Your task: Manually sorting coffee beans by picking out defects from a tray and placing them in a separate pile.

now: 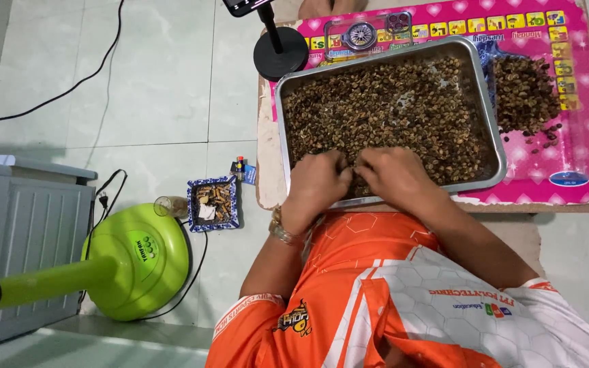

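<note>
A rectangular metal tray [492,126] full of small brown seeds or beans [390,102] rests on a low table with a pink printed mat [581,116]. Both my hands sit at the tray's near edge, knuckles up, fingers curled into the beans. My left hand [316,182], with a gold watch at the wrist, touches my right hand [395,176] at the fingertips. What the fingers pinch is hidden. A separate heap of darker beans [525,92] lies on the mat to the right of the tray.
A black round phone stand [279,51] and a clear case with a ring [363,34] stand at the table's far edge. On the tiled floor to the left are a green fan base [138,262], a grey box [22,232], a small patterned dish [213,203], a glass and cables.
</note>
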